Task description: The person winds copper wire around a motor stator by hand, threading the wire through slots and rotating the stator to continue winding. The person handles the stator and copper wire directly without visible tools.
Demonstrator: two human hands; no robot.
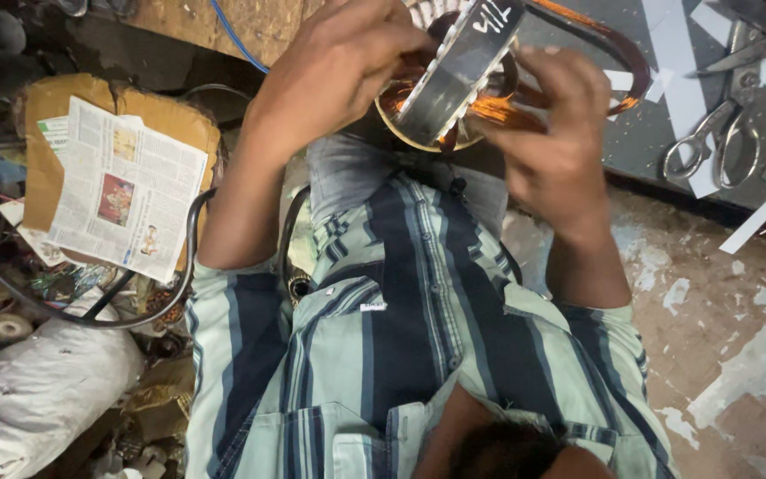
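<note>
Between the two hands, above the lap, a ring-shaped motor stator [454, 75] wound with copper wire is held, its flat steel band tilted edge-on toward the camera. The left hand [339, 66] is clamped over its left rim; the right hand [556, 133] grips the right side, equally near. Scissors [724, 133] lie well apart on the grey tabletop [667, 142]; newspaper [126, 191] rests left.
</note>
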